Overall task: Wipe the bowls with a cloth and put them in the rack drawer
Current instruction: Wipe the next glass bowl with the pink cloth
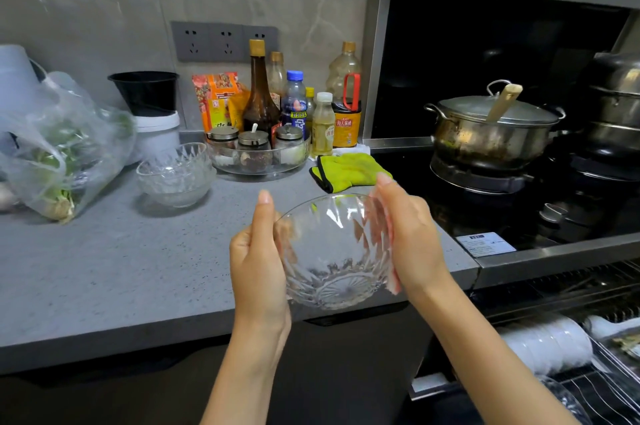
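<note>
Evidently midway, no more. Held at centre frame, just above the near edge of the tabletop (121,268): one glass bowl (332,251), tilted with its mouth toward the camera. Clasped from both sides, with the left hand (258,251) curled round the left wall, thumb upright beside the rim, and the right hand (412,237) cupped round the right wall, thumb likewise up. Pressed between right palm and glass, a pinkish strip (393,286), seemingly a cloth, though hard to tell apart from skin seen through the cut glass. Looks like wiping in hand, or just finished; cannot say which.

Left to do, judging by place: a stack of glass bowls (175,178) at mid-left on the tabletop, well apart from the hands, not yet in the rack. Lying flat at upper centre, just beside the stove: a green cloth (349,170), untouched.

Ready at lower right: the rack drawer (606,390), pulled open, with a row of white bowls (547,341) on edge inside. Possibly one clear bowl at its near end as well, but too blurred to count as done.

Remaining, then: placing this bowl, and wiping and racking the stack.
</note>
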The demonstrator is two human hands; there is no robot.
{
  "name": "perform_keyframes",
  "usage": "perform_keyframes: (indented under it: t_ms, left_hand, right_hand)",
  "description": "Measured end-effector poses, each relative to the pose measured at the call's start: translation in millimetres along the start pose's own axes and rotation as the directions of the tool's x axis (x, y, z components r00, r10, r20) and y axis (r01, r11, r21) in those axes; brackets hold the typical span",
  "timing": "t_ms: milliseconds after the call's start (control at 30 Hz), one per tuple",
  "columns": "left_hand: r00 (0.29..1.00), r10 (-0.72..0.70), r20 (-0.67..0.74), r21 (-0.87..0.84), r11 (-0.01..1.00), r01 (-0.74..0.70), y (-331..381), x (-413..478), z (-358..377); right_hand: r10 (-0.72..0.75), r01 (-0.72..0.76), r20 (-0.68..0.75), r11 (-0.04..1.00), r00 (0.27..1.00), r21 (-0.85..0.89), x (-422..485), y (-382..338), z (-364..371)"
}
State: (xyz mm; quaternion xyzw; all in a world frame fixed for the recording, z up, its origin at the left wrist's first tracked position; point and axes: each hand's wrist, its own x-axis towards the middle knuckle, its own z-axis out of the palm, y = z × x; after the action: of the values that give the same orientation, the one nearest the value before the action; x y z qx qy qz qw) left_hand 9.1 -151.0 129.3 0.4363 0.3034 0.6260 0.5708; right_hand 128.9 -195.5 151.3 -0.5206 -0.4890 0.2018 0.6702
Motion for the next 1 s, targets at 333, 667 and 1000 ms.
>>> perform_keyframes:
  t_ms: [333,667,1000]
  left_hand:
    - [0.847,0.204,0.491,0.417,0.799,-0.433,18,6,8]
    - [0.990,0.135,0.044,0.242,0.960,-0.141,4,1,6]
    - [0.988,0.152,0.021,0.207,0.966,-0.153,5,-8,4]
  right_hand:
    - [-0.118,0.147,0.106,0.932,0.987,-0.331,3,-8,0]
    - [-0.189,0.195,0.047,0.937,0.981,-0.290,-27,19,20]
    - [-0.071,0.075,0.027,0.980,0.997,-0.186,-5,15,17]
